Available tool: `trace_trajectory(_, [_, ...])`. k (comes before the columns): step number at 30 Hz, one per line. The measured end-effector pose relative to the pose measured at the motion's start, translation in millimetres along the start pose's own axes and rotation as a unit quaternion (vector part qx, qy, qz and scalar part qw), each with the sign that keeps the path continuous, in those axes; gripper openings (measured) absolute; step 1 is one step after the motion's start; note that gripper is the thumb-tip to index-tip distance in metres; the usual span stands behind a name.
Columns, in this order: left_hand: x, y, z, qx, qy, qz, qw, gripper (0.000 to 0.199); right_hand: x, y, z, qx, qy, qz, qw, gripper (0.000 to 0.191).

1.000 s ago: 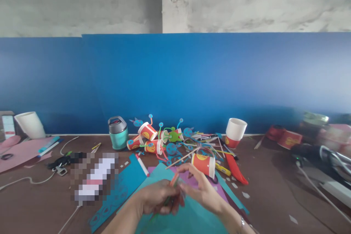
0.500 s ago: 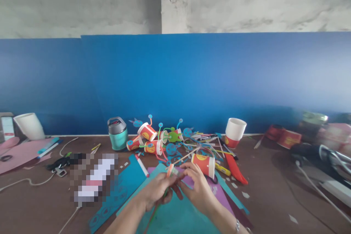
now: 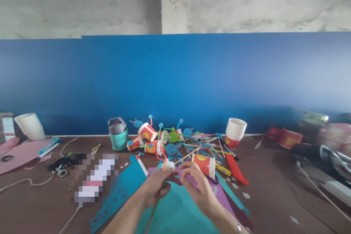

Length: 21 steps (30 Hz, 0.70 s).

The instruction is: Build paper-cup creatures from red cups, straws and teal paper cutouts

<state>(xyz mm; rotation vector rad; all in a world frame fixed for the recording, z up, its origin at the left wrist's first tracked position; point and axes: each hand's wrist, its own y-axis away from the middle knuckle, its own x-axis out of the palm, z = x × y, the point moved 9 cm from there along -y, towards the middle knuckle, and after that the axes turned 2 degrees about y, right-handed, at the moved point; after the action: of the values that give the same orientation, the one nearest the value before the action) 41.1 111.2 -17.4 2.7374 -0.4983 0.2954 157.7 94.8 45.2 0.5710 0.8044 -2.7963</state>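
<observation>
1. Broadly, we have the teal sheet (image 3: 178, 214) spread below our right hand (image 3: 199, 187) and left hand (image 3: 154, 185).
2. Our right hand is loosely curled, nothing visible in its grasp; whether its fingertips touch the left hand we cannot tell.
3. Just beyond the right hand, we see the cup (image 3: 202, 164) on its side.
4. Our left hand, the nearer, pinches the strip (image 3: 165, 165), which lies left of the right hand, long axis running away from us.
5. Beyond the left thumb, we have a white piece (image 3: 171, 165) by the strip's far end.
</observation>
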Motion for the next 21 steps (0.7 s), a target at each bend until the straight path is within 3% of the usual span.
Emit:
trace_trajectory(6, [-6.8,-2.8,-1.2,0.015,-0.005,-0.015,1.0,0.056,3.5,-1.7,-9.7,0.068,-0.051,0.036,0.996,0.015])
trace_trajectory(13, [1.1,2.4,-7.0,0.038,-0.003,0.002,0.999,0.06,5.3,-3.5,-17.5,0.014,0.05,-0.004,0.999,0.007])
trace_trajectory(21, [3.2,2.5,-5.8,0.04,-0.036,0.008,0.999,0.057,11.6,0.2,-14.1,-0.034,0.119,0.029,0.992,0.004])
